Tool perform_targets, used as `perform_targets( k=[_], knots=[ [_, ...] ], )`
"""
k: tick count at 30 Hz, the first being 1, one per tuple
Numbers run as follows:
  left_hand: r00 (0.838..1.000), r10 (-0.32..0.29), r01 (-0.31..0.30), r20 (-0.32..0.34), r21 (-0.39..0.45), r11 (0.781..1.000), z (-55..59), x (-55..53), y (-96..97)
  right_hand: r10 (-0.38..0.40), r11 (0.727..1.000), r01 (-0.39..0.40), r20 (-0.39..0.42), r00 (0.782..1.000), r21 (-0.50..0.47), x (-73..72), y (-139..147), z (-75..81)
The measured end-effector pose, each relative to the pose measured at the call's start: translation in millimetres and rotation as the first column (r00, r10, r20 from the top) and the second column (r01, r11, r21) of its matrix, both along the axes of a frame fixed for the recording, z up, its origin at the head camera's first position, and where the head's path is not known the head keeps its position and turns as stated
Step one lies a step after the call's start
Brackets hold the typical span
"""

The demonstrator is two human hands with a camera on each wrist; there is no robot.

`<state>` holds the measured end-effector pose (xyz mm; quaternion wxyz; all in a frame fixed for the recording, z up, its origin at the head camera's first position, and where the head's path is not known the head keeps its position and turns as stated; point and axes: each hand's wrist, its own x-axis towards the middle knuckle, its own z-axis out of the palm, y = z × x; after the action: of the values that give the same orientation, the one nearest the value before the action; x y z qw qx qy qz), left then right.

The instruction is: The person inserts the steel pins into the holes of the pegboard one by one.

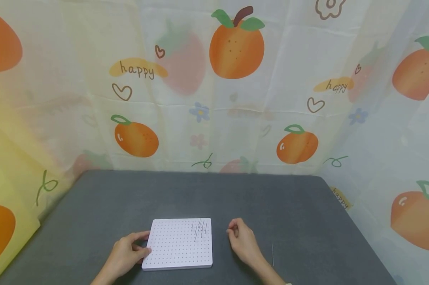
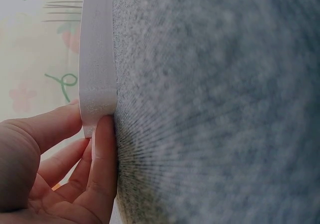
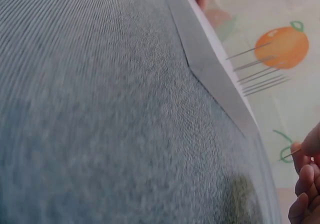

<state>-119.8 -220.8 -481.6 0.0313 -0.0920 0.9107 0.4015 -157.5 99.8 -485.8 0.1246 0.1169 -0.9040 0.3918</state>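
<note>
A white pegboard (image 1: 178, 247) with rows of small holes lies flat on the table. Several thin dark needles (image 1: 201, 227) stand in its far right part; they also show as a row of fine lines (image 3: 265, 81) in the right wrist view. My left hand (image 1: 125, 253) grips the board's left edge, thumb (image 2: 57, 124) at the upper face and a finger (image 2: 104, 149) low along the side. Right of the board, apart from it, my right hand (image 1: 244, 241) pinches one thin needle (image 3: 290, 156) between thumb and index finger, its tip poking out.
Another thin needle (image 1: 273, 254) lies on the dark grey table (image 1: 289, 209), beside my right forearm. A curtain (image 1: 235, 114) printed with oranges hangs behind the table's far edge and along both sides.
</note>
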Motion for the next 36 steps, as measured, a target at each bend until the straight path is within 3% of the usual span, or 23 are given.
perform_targets(
  k=[18,28,36],
  knots=[
    [1.0,-0.001,0.001,-0.017,0.0,1.0,-0.1,1.0,-0.5,0.097,0.986,-0.091,0.036,0.995,-0.143,3.1,-26.0,5.9],
    [1.0,-0.006,0.006,-0.017,0.002,1.0,0.2,0.6,-0.2,0.124,0.986,-0.129,-0.051,0.991,-0.107,3.8,-38.8,3.2],
    [1.0,-0.006,0.006,-0.018,-0.001,1.0,0.0,0.9,-0.3,0.102,0.992,-0.108,-0.084,0.991,-0.066,4.6,-46.2,-0.9]
  ],
)
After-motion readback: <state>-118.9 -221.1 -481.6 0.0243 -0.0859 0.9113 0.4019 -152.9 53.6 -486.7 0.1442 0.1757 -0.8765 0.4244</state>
